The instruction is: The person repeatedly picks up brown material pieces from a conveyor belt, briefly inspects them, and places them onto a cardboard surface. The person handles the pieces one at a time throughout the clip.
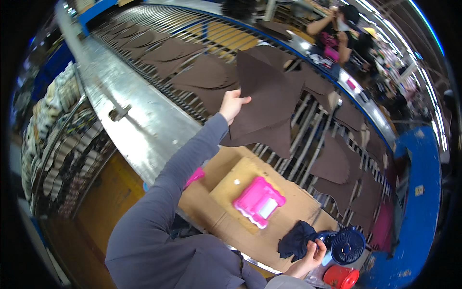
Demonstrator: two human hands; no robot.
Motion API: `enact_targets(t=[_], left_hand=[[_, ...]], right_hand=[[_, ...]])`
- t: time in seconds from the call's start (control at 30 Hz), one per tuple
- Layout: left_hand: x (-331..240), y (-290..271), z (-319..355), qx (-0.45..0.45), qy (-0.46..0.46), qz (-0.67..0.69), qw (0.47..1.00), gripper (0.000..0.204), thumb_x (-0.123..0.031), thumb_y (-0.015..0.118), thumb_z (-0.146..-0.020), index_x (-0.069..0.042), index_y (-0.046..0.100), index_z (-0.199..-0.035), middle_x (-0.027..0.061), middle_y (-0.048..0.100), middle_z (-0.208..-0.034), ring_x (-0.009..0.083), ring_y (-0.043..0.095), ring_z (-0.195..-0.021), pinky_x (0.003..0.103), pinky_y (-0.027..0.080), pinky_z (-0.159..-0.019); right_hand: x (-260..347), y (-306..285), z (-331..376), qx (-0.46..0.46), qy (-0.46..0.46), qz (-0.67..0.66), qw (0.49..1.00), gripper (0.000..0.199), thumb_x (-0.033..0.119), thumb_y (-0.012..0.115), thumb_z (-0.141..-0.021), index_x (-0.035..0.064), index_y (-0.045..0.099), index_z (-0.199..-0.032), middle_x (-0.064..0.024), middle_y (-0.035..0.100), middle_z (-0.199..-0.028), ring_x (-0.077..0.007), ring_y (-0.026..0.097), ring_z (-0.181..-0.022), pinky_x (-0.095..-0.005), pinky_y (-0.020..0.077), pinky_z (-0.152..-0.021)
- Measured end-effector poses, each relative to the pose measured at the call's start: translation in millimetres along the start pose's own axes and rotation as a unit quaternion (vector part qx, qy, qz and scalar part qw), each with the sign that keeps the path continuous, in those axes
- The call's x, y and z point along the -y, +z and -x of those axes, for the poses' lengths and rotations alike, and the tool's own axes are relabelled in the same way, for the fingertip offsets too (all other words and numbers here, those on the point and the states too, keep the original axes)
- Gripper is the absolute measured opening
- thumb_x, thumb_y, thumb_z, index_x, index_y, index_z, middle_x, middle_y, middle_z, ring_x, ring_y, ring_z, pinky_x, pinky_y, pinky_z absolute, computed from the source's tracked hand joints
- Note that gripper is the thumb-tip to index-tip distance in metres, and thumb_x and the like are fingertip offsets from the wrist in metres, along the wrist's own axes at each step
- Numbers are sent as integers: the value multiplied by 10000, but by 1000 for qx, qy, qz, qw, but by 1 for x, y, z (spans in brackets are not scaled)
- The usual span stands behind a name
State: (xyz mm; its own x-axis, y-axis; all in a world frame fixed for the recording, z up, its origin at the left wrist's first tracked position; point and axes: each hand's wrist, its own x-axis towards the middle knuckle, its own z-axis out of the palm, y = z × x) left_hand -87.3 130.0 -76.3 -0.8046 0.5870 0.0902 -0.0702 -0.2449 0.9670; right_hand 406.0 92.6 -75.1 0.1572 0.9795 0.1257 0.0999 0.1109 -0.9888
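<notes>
My left hand [232, 106] is stretched out over the roller conveyor, closed on the edge of a dark brown cut panel [264, 91], with its thumb on top. The panel is raised at a tilt and overlaps other brown panels, so its lower edges are partly hidden. At the lower right, my right hand [314, 256] has its fingers half curled and apart, with nothing visible in them. It is beside a crumpled black cloth [296, 240] and a small dark blue fan [347, 245]. A bright pink frame-shaped object [257, 201] lies on a tan board [226, 189] between my arms.
Stacks of brown panels [204, 77] cover the conveyor rollers [301, 137]. A metal ledge [154, 127] runs along the left, beside a rack of hanging pieces [67, 139]. Cardboard [288, 200] lies under the board. A red container [340, 277] stands near the fan. Another person [337, 36] is across the conveyor.
</notes>
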Motion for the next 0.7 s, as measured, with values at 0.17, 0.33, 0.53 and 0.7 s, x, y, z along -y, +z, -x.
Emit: enact_targets(t=[0.17, 0.33, 0.53, 0.7], left_hand=[[-35, -152, 98, -222, -36, 90, 970, 129, -32, 690, -820, -15, 629, -932, 88, 662, -910, 170, 644, -792, 292, 515, -749], [-38, -210, 214, -340, 7, 201, 919, 243, -40, 571, -915, 38, 537, -1143, 135, 629, -1102, 254, 644, -966, 368, 539, -844], [3, -248, 272, -249, -249, 27, 936, 312, -209, 624, -924, 24, 583, -1128, 93, 693, -941, 159, 673, -797, 258, 523, -628], [-50, -294, 275, -214, -192, -320, 903, 401, -243, 649, -889, 24, 596, -1183, 132, 713, -901, 191, 679, -714, 320, 546, -687]], right_hand=[[-1, 0, 3, -49, -39, 69, 996, 77, 4, 676, -804, 4, 627, -745, -14, 550, -693, -95, 491, -654, -224, 393, -652], [9, 21, 2, -48, -96, 79, 991, 97, 33, 665, -841, -17, 648, -759, -11, 554, -704, -96, 484, -669, -239, 388, -658], [25, 44, 9, -39, -135, 60, 988, 141, 66, 636, -887, -60, 656, -826, -39, 578, -767, -119, 515, -711, -257, 434, -683], [23, 30, 19, -50, -162, 66, 983, 154, 88, 614, -913, -50, 673, -881, -56, 605, -846, -129, 543, -761, -252, 469, -727]])
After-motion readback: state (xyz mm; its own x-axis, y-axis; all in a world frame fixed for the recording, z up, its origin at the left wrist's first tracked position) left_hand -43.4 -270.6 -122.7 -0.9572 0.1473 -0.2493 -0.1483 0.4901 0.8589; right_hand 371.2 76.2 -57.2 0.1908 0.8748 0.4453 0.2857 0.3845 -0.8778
